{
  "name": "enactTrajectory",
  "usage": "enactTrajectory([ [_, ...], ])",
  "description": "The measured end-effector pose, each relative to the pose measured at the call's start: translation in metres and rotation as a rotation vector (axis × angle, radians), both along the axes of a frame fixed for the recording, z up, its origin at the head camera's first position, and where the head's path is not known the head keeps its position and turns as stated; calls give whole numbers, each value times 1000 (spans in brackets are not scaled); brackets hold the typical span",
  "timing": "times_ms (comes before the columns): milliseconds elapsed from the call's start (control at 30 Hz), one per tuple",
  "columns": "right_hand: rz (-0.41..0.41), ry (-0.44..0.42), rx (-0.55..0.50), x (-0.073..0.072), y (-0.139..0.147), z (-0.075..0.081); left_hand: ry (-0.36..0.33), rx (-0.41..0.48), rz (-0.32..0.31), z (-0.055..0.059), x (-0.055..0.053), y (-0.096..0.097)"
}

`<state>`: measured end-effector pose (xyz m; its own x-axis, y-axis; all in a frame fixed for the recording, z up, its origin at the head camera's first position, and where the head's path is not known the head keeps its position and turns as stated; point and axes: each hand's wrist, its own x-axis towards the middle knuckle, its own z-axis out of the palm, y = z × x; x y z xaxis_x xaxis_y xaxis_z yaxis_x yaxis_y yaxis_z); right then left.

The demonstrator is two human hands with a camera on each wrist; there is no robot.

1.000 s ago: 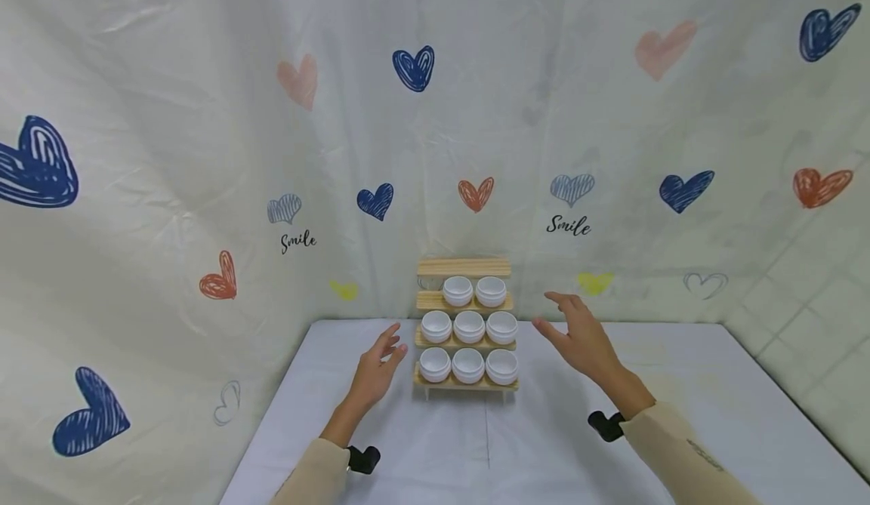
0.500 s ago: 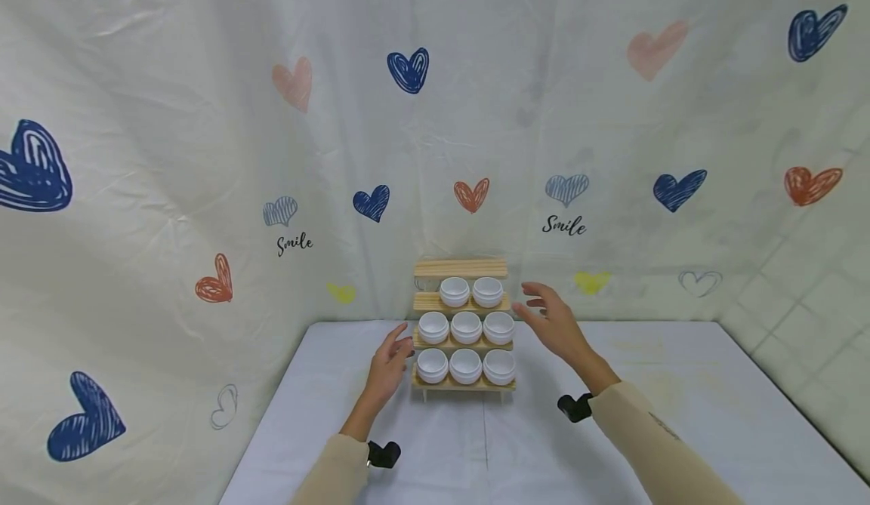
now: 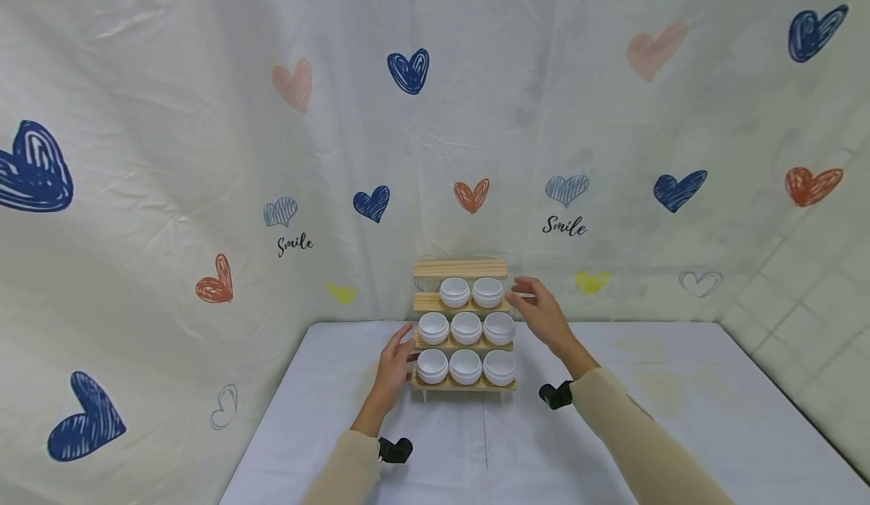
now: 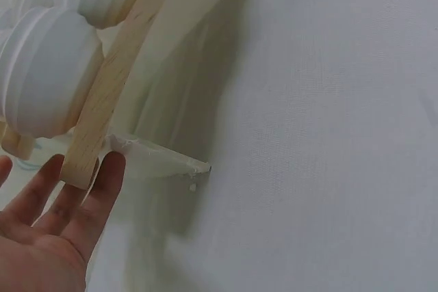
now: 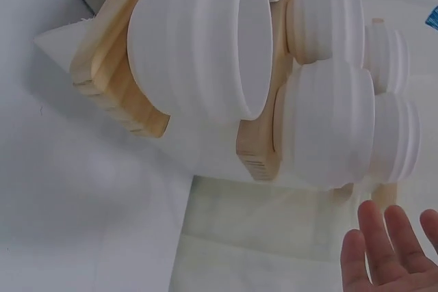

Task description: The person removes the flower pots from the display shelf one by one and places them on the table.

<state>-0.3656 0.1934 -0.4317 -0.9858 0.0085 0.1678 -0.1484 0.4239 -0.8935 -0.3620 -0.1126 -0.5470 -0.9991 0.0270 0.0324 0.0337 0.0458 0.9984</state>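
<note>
A stepped wooden rack (image 3: 461, 269) stands on the white table, holding several small white bowls (image 3: 465, 367) on its three lower shelves; its top shelf is bare. At the rack's left side is my left hand (image 3: 393, 369), fingers extended. In the left wrist view those fingers (image 4: 102, 193) lie right at the end of a wooden shelf board (image 4: 109, 100), partly behind it. My right hand (image 3: 541, 320) reaches beside the right-hand bowl (image 3: 487, 292) of the second shelf from the top. Its fingers (image 5: 380, 241) are spread with nothing between them in the right wrist view.
A white cloth (image 3: 476, 452) covers the table. Close behind the rack hangs a pale curtain (image 3: 516, 135) printed with hearts, and it continues along both sides. Clear triangular supports (image 4: 164, 158) carry the shelves.
Both hands have moved in toward the rack, the left to its left side and the right leftward to the upper bowls. The rack and bowls stay in place.
</note>
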Motion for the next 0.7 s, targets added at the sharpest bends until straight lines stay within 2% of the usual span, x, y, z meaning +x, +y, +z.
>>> enactTrajectory([
  [200, 3, -35, -82, -10, -7, -3, 11, -14, 3, 0, 0, 1],
  [400, -7, -69, -48, -17, -13, -5, 14, -27, -2, 0, -2, 0],
  [700, -5, -105, -14, -24, -12, -6, 33, -55, 48, -4, -6, 3],
])
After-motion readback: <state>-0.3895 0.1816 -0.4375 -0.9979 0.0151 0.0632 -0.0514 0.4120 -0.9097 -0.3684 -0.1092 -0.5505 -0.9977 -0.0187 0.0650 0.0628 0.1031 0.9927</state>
